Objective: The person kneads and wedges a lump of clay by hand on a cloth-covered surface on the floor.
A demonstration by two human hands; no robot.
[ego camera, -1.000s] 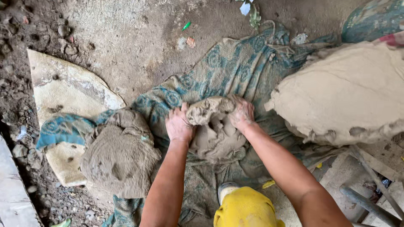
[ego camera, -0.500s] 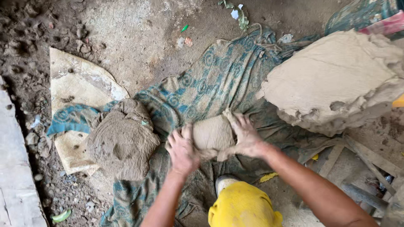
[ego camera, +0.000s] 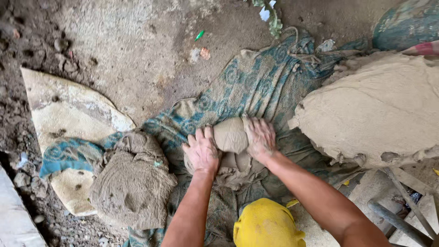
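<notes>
The left hand [ego camera: 201, 151] is laid flat with fingers spread on a lump of clay [ego camera: 231, 142], while the right hand [ego camera: 259, 138] is cupped against its other side. The lump is seen as smooth, grey-brown and rolled into a rounded log, resting on a mud-stained teal patterned cloth [ego camera: 256, 84]. A clay-caked rag [ego camera: 132, 180] lies to the left, a large clay mound [ego camera: 379, 110] to the right.
</notes>
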